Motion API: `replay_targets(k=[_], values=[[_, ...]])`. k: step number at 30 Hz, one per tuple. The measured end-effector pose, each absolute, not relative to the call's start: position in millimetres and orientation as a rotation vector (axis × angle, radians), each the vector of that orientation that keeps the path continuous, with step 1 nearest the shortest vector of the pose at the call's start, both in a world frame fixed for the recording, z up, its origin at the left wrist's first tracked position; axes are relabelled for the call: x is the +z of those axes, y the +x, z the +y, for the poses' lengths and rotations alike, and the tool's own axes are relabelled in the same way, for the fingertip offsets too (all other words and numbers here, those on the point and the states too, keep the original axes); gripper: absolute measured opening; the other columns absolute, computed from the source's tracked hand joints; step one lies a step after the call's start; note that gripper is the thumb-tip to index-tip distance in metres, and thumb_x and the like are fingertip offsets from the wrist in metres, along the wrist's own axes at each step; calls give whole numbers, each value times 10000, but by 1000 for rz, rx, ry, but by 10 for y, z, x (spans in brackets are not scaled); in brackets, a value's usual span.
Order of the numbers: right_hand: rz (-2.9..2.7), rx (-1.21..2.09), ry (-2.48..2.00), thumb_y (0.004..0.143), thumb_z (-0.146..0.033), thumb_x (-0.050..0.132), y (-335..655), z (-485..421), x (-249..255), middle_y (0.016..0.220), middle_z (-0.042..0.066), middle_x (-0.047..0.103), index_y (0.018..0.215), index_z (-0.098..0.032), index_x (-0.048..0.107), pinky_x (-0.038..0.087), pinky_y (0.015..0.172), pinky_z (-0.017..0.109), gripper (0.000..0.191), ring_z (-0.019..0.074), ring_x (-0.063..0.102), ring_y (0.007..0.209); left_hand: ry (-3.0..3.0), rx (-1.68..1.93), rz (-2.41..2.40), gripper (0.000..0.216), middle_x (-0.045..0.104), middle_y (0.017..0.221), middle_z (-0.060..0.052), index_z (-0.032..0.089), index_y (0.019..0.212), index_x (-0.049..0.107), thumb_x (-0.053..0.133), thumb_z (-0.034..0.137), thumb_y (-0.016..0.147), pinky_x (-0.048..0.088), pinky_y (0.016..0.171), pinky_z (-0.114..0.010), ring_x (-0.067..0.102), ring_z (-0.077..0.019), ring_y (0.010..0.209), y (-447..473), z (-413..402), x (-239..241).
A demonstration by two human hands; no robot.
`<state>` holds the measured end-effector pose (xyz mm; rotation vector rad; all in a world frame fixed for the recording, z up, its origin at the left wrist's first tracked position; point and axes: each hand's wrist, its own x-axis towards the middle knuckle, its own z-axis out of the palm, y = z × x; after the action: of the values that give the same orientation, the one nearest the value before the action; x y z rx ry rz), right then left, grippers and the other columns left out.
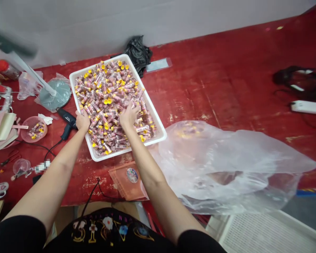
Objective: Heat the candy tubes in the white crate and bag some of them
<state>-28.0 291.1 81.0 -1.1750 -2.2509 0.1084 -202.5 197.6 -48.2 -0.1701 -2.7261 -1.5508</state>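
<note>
Far left of the red table (226, 88): clutter we aren't touching. A bottle with a red cap (5, 68), a stack of pink card (2, 128), a small pink basket (34, 129) holding a few of the same tubes, and a glue gun (67, 121) with its black cord trailing toward us. A grey disc in plastic wrap (54, 93) sits just beyond the gun.

Our left hand (82, 121) rests at the left rim of the white tray (126, 149), fingers curled over the edge. It looks like a grip on the rim, but we can't tell whether anything else is in the palm.

The tray sits centre-left and is heaped nearly full with small yellow-capped tubes (107, 91), jumbled with no order.

Our right hand (129, 116) lies palm down on the pile, fingers spread and part buried among the tubes. We can't tell if it has closed on any.

Near edge, just in front of the tray: a flat orange packet with a round sticker (127, 179).

Right of the tray: a large clear plastic bag (226, 165), slack and mostly flat, a few yellow-capped items visible inside near its tray end.

Our read on progress: early. The tubes are in the tray in bulk, and the basket and the bag hold only a few. Nearly the whole heap is left to handle.

Far right: a white power strip (308, 106) and dark cables (300, 79), well apart from the work.
</note>
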Motion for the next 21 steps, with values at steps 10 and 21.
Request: replay_targets(k=[10,21], values=[[-2573,-196,-611,886,-738,475,-25,2907,566,1537,145,324,1605,-213,329,238,1162,519,903,401,161,1450,-180,-1565,-2775,532,650,1113,-171,117,1300,433,260,553,1049,476,888,-451,635,-357,1048,-1938,1935,-455],[-2594,-274,-554,1009,-522,451,-1255,3666,1093,1529,171,288,1543,-290,447,443,948,542,582,375,388,1277,-213,-1606,-2826,528,651,1112,-166,114,1337,417,276,539,1058,467,873,-433,633,-361,1057,-1901,1914,-434]])
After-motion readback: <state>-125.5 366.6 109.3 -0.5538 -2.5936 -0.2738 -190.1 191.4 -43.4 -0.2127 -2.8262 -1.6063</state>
